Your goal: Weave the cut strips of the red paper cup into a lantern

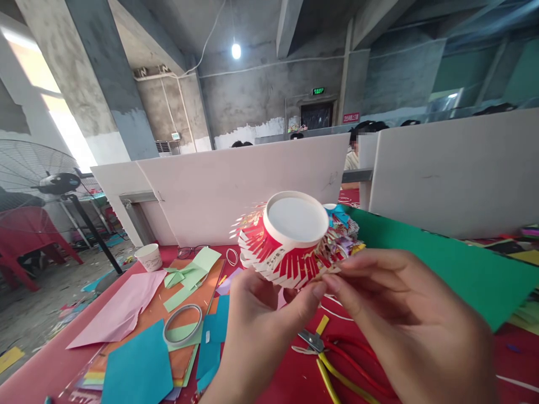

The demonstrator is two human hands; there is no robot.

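A red and white paper cup [295, 235] is held up in front of me, bottom facing the camera, its wall cut into many thin strips that fan outward. My left hand [261, 331] grips the cup from below, thumb and fingers closed on the strips. My right hand [404, 320] pinches the fringe at the cup's lower right edge, fingertips meeting the left thumb. Colourful paper bits [345, 233] stick out behind the cup.
On the red table [54, 359] lie coloured paper sheets [138, 359], a tape roll [182, 324], a small paper cup [149, 257], glasses [189, 251], yellow-handled scissors [332, 365] and a green sheet [458, 264]. White partition boards [236, 185] stand behind. A fan [50, 179] is at left. People sit beyond the partitions.
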